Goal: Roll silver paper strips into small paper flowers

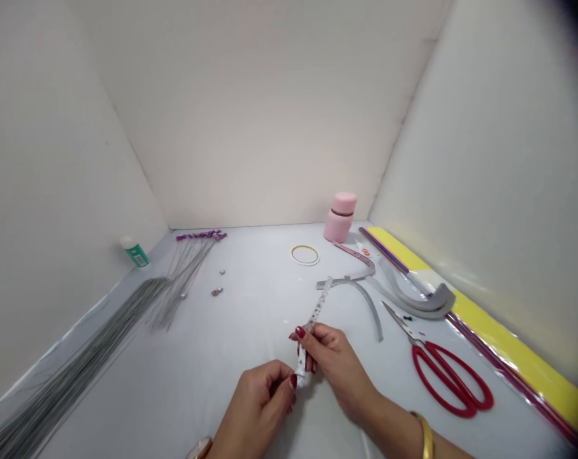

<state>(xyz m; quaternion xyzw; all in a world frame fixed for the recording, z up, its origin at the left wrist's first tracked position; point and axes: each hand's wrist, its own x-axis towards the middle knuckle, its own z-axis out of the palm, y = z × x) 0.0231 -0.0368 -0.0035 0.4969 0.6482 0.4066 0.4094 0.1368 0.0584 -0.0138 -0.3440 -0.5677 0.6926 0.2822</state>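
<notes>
- I have the patterned strip toward the near side of the white tabletop, about midway between its left and right edges.
- I see the left hand pinched closed at the strip's near end, thumb against fingers.
- I read the right hand as closed too, thumb and fingertips gripping the strip higher up; its free end slants toward the far edge.
- Just beyond, I find curved grey strips.
- Right of the hands, I have the red-handled scissors, tips toward the far edge.
- Along the right edge runs a yellow packet.
- I spot a tape ring and, by the far edge, a pink flask.
- Along the left edge, I see grey wires.
</notes>
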